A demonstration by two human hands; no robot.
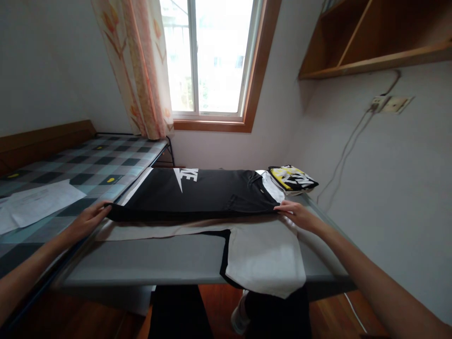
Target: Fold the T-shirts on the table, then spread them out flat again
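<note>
A black and white T-shirt [208, 195] with a white logo lies across the grey table, its black part folded over. One near corner of that black fabric, at the hem, is pinched by my left hand [91, 218]. My right hand [299, 214] grips the other near corner, close to the collar, between thumb and fingers. The black edge between both hands is stretched fairly straight and looks slightly raised. Below it, a wide white sleeve [265, 259] with black beneath hangs a little over the table's near edge.
Folded clothes with a yellow, black and white print [294, 179] sit at the far right of the table [148, 259]. On the left, a bed with a checkered mattress [81, 162] carries white papers [42, 202]. The right wall has a socket [379, 103] with cords.
</note>
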